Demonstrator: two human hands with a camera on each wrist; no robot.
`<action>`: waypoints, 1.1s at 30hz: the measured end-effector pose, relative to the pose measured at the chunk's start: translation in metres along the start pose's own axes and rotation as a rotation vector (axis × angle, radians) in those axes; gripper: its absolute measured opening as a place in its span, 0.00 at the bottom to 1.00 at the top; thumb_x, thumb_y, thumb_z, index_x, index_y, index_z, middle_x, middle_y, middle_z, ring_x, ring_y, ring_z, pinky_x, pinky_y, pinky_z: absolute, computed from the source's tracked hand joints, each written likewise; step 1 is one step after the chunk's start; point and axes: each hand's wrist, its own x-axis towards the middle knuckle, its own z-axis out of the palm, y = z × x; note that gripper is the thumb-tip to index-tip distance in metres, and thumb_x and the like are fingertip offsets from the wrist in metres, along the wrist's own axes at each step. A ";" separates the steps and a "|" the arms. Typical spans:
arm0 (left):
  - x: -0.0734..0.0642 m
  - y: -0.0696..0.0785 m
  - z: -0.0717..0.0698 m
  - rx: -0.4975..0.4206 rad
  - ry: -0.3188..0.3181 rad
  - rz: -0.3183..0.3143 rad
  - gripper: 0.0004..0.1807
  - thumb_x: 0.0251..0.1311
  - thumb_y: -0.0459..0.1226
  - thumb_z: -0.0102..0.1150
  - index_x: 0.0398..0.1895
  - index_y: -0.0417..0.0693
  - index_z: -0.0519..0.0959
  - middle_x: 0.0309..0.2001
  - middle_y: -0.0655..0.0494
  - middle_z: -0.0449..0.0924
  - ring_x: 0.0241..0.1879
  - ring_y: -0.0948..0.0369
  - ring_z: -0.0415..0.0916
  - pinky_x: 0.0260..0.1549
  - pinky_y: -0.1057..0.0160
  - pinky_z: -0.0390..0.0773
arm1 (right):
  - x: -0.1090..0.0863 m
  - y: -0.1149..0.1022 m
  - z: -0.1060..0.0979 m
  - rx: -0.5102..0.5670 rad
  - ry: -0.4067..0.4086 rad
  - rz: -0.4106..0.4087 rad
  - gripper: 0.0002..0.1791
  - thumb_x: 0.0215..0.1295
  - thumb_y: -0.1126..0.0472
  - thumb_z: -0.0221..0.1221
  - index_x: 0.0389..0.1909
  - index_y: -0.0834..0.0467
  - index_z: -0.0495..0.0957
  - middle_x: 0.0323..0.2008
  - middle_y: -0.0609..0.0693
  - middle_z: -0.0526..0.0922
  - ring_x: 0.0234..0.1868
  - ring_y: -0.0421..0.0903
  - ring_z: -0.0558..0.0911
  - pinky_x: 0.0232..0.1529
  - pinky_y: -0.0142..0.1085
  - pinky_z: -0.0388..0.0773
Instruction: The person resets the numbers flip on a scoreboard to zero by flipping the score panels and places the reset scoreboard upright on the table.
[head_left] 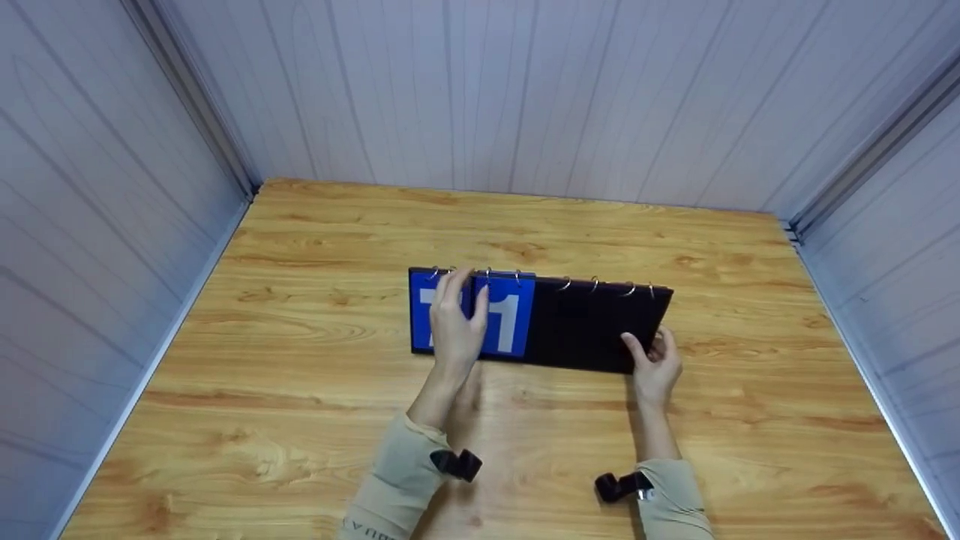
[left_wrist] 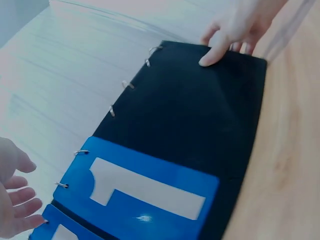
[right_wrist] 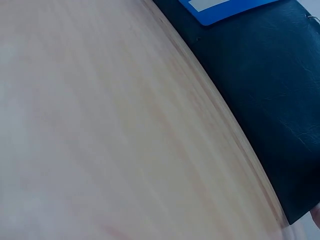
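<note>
A black flip scoreboard [head_left: 576, 322] stands tilted on the wooden table, metal rings along its top edge. Two blue number cards hang on its left half. The inner blue card [left_wrist: 135, 187] reads a white 1; the outer blue card [head_left: 421, 315] has a white figure partly covered by my left hand [head_left: 456, 322]. That hand is in front of the cards with its fingers extended up by the rings at the top edge. At the other end, my right hand [head_left: 656, 367] grips the scoreboard's right edge, thumb on the front and fingers behind. The right half shows bare black cover.
Pale panelled walls [head_left: 480, 97] enclose the wooden table [head_left: 285, 435] at the back and both sides. A black wrist camera [head_left: 457, 465] is strapped over the left sleeve, and another wrist camera [head_left: 621, 487] over the right.
</note>
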 end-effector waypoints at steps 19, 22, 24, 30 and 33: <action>-0.045 -0.022 0.012 -0.059 -0.094 -0.279 0.21 0.48 0.33 0.64 0.45 0.33 0.71 0.39 0.45 0.74 0.41 0.53 0.72 0.43 0.59 0.72 | -0.001 0.000 0.001 0.033 0.010 0.003 0.18 0.44 0.75 0.64 0.38 0.74 0.73 0.23 0.59 0.76 0.22 0.38 0.74 0.24 0.23 0.69; -0.045 -0.025 0.014 -0.095 -0.092 -0.335 0.20 0.45 0.34 0.67 0.40 0.35 0.73 0.35 0.47 0.74 0.36 0.55 0.72 0.38 0.61 0.73 | -0.001 0.000 0.001 0.034 0.011 0.002 0.18 0.44 0.75 0.64 0.38 0.74 0.72 0.23 0.59 0.76 0.22 0.38 0.74 0.24 0.24 0.69; -0.044 -0.028 0.014 -0.117 -0.083 -0.375 0.17 0.42 0.34 0.68 0.35 0.35 0.74 0.31 0.49 0.75 0.31 0.57 0.73 0.33 0.63 0.74 | -0.002 0.000 0.001 0.038 0.011 0.002 0.18 0.44 0.75 0.64 0.38 0.74 0.72 0.22 0.58 0.76 0.22 0.38 0.74 0.24 0.24 0.69; -0.039 -0.031 0.011 -0.111 -0.074 -0.445 0.11 0.40 0.33 0.69 0.23 0.36 0.76 0.23 0.51 0.76 0.22 0.62 0.71 0.22 0.68 0.73 | -0.001 0.000 0.000 0.040 0.009 0.006 0.18 0.44 0.75 0.64 0.38 0.74 0.72 0.23 0.59 0.76 0.22 0.38 0.74 0.25 0.24 0.69; -0.038 -0.029 0.008 -0.090 -0.085 -0.464 0.10 0.40 0.34 0.69 0.22 0.36 0.78 0.22 0.52 0.77 0.21 0.63 0.73 0.22 0.68 0.74 | -0.001 0.000 0.000 0.039 0.005 0.021 0.18 0.44 0.74 0.65 0.38 0.73 0.73 0.23 0.58 0.76 0.22 0.39 0.74 0.25 0.24 0.69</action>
